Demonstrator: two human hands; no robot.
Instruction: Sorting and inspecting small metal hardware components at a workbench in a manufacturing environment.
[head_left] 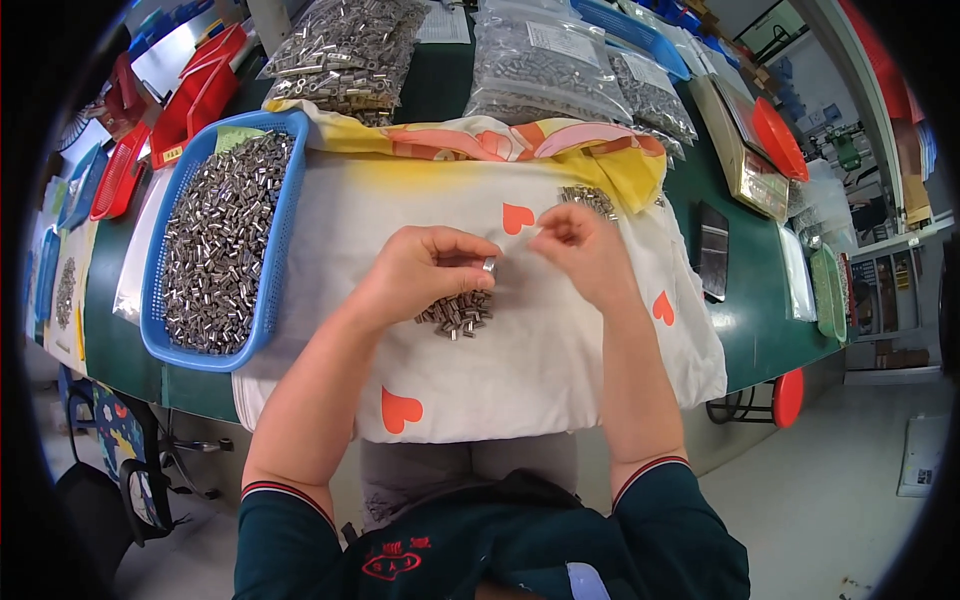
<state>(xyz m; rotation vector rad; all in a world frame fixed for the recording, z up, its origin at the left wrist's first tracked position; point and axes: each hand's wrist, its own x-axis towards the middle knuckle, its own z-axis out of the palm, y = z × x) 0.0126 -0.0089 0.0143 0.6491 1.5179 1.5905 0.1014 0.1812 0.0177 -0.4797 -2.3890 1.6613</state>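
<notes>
My left hand (430, 268) pinches a small silvery metal sleeve (490, 265) between thumb and forefinger. Below that hand, partly covered by it, lies a loose pile of metal sleeves (460, 318) on the white cloth (530, 370) with red hearts. To the right, my right hand (580, 245) is raised over the cloth, fingers curled together and slightly blurred; whatever they may hold is too small to make out. Just beyond it sits a second pile of small metal sleeves (590, 197), partly hidden by the hand.
A blue basket (287, 215) full of metal sleeves stands on the left. Clear bags of metal parts (345, 50) line the back of the green table (765, 340). A phone (713, 250) lies to the right, near a red dish (778, 138). Red bins (190, 110) stand at the far left.
</notes>
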